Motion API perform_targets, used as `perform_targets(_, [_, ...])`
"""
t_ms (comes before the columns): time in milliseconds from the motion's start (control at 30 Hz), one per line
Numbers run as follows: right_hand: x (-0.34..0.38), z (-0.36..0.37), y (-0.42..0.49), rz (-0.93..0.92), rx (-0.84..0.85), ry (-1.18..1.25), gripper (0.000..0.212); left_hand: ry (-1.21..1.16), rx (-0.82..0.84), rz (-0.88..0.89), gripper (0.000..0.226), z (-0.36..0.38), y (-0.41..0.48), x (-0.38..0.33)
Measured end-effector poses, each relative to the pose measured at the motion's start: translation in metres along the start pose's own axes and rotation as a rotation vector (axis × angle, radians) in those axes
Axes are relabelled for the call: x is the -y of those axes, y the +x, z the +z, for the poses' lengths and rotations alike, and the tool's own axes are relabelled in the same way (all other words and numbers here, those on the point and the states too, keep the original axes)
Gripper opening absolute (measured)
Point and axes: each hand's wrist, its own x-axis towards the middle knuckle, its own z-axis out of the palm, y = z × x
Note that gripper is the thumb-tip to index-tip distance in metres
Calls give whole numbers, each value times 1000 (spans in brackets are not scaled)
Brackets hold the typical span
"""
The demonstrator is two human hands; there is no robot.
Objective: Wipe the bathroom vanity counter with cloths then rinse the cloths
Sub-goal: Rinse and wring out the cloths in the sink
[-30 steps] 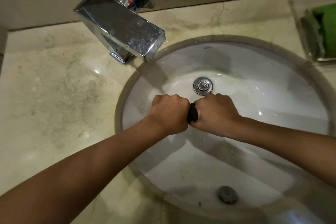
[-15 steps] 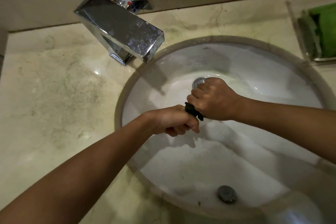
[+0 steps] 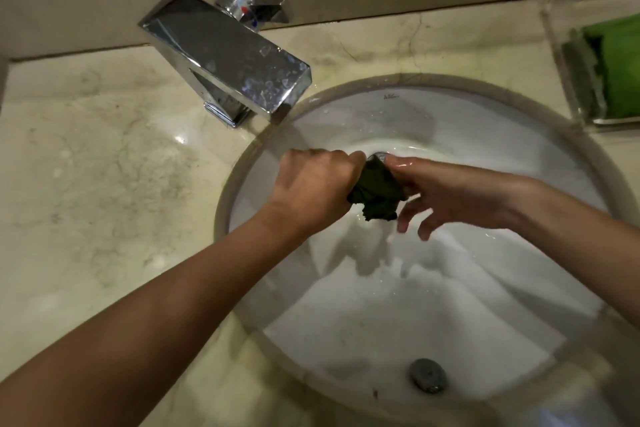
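Observation:
A dark wet cloth (image 3: 375, 192) hangs bunched over the middle of the white sink basin (image 3: 502, 156). My left hand (image 3: 317, 184) grips its left end in a fist. My right hand (image 3: 446, 196) is beside the cloth on the right, thumb and forefinger touching it, the other fingers spread and relaxed downward. The cloth hides most of the drain (image 3: 381, 155). The beige marble counter (image 3: 104, 184) surrounds the basin.
A chrome square faucet (image 3: 228, 59) with its lever juts over the basin's upper left rim. A clear tray (image 3: 575, 90) with a green cloth (image 3: 620, 69) sits at the back right. An overflow hole (image 3: 427, 375) shows on the near basin wall.
The two fists that wrung the cloth have parted. My right hand has loosened and its fingers spread, so more of the cloth hangs out from my left fist.

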Motion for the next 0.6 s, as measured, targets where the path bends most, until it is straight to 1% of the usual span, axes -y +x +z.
perform_targets(67, [-4, 5, 5, 103, 136, 110, 71, 48, -15, 43, 19, -5, 4, -5])
perform_targets(100, [-4, 9, 7, 136, 195, 140, 68, 67, -2, 65, 17, -4, 5, -8])
perform_targets(133, [-2, 13, 8, 158, 225, 146, 59, 88, 8, 83, 15, -3, 4, -10])
perform_targets(200, [1, 22, 9, 186, 227, 121, 33, 112, 12, 145, 11, -6, 4, -8])
perform_targets(267, [0, 30, 8, 175, 212, 156, 24, 118, -35, 208, 8, -10, 5, -8])
perform_targets(333, [-2, 32, 7, 161, 228, 271, 15, 91, -105, 272, 4, -6, 3, -7])
perform_targets(367, [-2, 32, 5, 155, 249, 341, 14, 74, -138, 290, 7, -6, 2, -7])
perform_targets(433, [1, 30, 0, 173, 277, 424, 24, 55, -178, 309, 7, -7, -1, -6])
perform_targets(500, [6, 33, -2, 195, 251, 364, 22, 73, -205, 322, 10, -8, -1, -5])
perform_targets(533, [8, 36, -1, 194, 202, 294, 23, 72, -217, 330, 12, -3, -1, -3])
perform_targets(600, [8, 43, 5, 157, 3, 94, 30, 88, -180, 322, 16, -4, 2, -4])
